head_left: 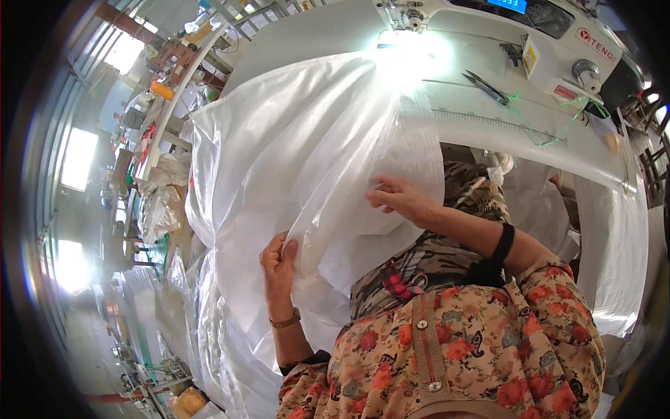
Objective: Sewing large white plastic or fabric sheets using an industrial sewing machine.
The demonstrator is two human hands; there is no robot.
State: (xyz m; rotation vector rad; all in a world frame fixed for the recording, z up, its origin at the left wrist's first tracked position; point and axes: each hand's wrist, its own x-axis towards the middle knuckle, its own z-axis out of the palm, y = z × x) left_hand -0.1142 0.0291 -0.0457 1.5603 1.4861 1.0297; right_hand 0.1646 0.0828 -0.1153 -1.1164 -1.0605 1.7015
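A large sheet of thin, shiny white fabric (258, 160) spreads from under the lit needle area of a sewing machine (474, 17) down across my lap. Its folds fan out toward me. My left hand (279, 265) pinches a fold of the sheet between thumb and fingers, at the lower middle. To its right and farther up, my right hand (403, 199) hovers over the sheet with loosely bent fingers, slightly apart. I see nothing in that hand. Glare from the machine's lamp hides the needle and presser foot.
Dark-handled scissors (487, 87) lie on the white machine table (307, 28), near green thread (515, 105). A ruler strip (502, 127) runs along its near side. More sheeting (614, 244) hangs at the right. Cluttered shelving with an orange thread cone (162, 90) stands at the left.
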